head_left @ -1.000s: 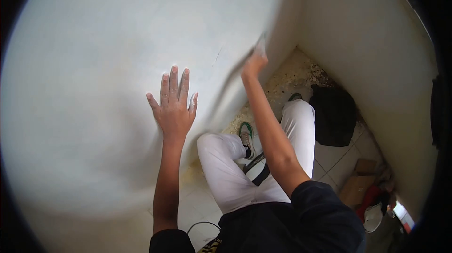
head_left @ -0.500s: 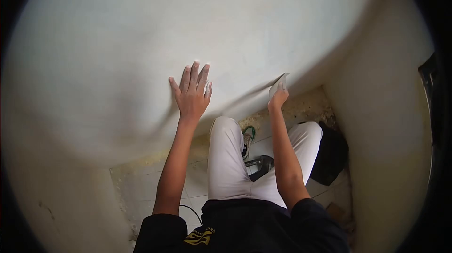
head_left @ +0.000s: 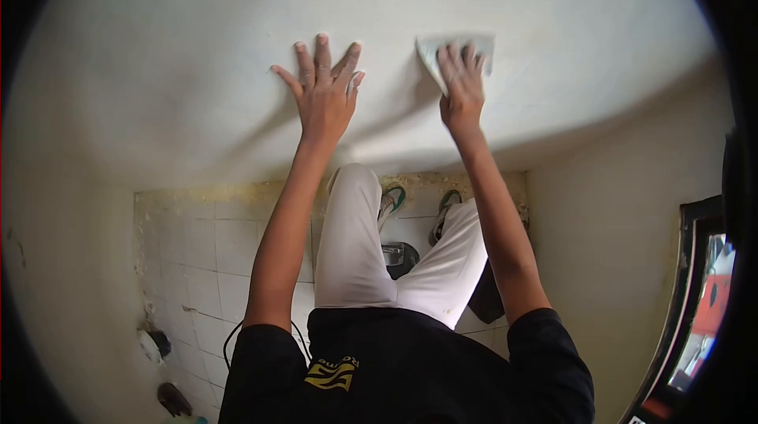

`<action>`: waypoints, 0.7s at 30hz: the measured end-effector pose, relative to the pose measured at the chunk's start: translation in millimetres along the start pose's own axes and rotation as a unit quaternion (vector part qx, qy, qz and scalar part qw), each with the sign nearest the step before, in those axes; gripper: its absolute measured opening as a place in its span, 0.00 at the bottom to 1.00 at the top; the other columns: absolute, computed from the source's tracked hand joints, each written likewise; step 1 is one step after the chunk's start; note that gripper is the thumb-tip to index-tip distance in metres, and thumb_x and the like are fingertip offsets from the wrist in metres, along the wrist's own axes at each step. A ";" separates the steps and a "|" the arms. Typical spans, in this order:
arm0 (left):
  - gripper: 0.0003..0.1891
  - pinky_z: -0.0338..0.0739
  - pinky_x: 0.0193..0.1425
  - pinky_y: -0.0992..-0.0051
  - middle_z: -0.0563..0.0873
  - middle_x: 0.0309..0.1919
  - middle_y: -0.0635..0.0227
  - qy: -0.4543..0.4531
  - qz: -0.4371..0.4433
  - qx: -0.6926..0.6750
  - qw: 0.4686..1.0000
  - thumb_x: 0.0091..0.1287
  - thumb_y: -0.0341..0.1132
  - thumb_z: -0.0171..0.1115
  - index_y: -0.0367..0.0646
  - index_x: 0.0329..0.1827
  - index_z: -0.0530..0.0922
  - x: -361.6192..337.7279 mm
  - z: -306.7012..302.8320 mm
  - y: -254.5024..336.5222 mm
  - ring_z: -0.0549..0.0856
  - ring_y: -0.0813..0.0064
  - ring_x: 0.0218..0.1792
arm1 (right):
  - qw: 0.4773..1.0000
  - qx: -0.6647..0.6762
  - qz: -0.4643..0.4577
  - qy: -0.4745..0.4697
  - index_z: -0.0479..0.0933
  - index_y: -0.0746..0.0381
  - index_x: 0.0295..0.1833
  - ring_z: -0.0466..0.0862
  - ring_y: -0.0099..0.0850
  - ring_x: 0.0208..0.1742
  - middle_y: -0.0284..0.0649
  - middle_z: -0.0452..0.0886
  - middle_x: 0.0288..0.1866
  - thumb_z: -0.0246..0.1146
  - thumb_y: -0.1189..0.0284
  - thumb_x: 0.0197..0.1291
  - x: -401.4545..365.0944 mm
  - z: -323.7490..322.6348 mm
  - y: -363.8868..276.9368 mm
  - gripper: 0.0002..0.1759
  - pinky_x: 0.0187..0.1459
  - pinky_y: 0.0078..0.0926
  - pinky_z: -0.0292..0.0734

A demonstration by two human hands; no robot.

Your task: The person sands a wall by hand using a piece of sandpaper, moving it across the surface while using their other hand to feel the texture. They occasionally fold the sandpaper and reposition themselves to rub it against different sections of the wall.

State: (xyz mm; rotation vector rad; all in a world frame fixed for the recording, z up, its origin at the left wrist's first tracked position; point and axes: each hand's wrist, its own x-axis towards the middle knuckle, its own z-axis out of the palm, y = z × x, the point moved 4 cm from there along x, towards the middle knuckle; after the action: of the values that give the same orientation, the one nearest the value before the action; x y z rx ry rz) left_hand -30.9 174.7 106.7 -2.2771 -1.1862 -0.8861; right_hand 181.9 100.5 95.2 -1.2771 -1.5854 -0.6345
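My left hand (head_left: 325,104) lies against the pale wall (head_left: 213,53) with its fingers spread, and white dust shows on the fingertips. To its right, my right hand (head_left: 463,92) presses a thin greyish-white sheet of sandpaper (head_left: 479,43) against the same wall. The fingers lie over the sheet and are slightly blurred. A wide top edge and the left side of the sheet stick out past the hand. Its face towards the wall is hidden.
Below are my legs in white trousers (head_left: 355,242) and a tiled floor (head_left: 229,242). A dark object (head_left: 401,258) lies between my feet. Side walls stand left and right (head_left: 608,211). A dark-framed opening (head_left: 687,290) is at the right, and dark items (head_left: 174,399) lie low left.
My right hand has moved up the wall with the sandpaper, which now faces me more flatly. The left hand stays spread on the wall. The view has shifted, showing more floor and the opening.
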 end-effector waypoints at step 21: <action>0.40 0.38 0.75 0.30 0.51 0.81 0.65 -0.208 0.040 -0.051 0.976 0.65 0.43 0.65 0.59 0.80 0.57 -109.1 48.3 29.0 0.49 0.48 0.80 | 0.444 0.405 0.773 0.205 0.69 0.68 0.63 0.80 0.39 0.56 0.44 0.78 0.56 0.55 0.75 0.70 -302.1 65.0 -39.5 0.18 0.54 0.46 0.76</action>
State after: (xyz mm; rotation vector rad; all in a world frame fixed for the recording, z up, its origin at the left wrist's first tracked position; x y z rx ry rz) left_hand -37.3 127.0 -6.3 -2.6611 -1.2239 -0.4583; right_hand 116.7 13.0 -196.5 -1.0580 0.2388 0.9005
